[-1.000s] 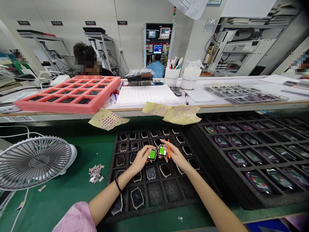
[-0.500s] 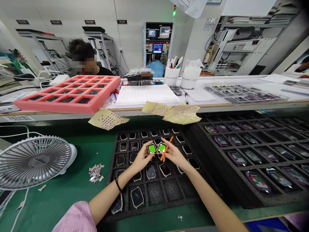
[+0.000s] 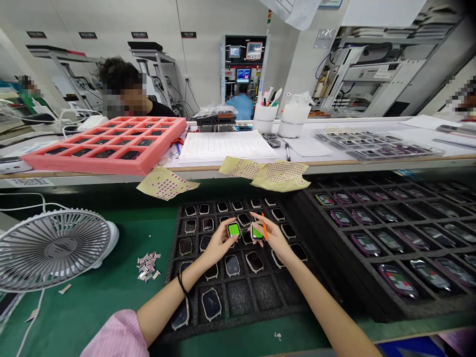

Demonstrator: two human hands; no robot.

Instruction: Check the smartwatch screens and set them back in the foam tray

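Observation:
Between the thumb and fingers of my left hand is a smartwatch without a strap, its screen lit green. My right hand is closed on a second smartwatch, also lit green and partly covered by my fingers. An orange stick-like tool is held in that hand too. Both hands are above a black foam tray, whose pockets hold several dark-screened watches such as the watch near the front.
A grey fan stands at left, beside a pile of small strips. More watches fill the black tray at right. On the shelf above are a pink foam tray and paper sheets. A co-worker is behind it.
My right hand has moved slightly right with its watch, away from the left one, and the orange tool has turned more upright. My left hand stays about where it was.

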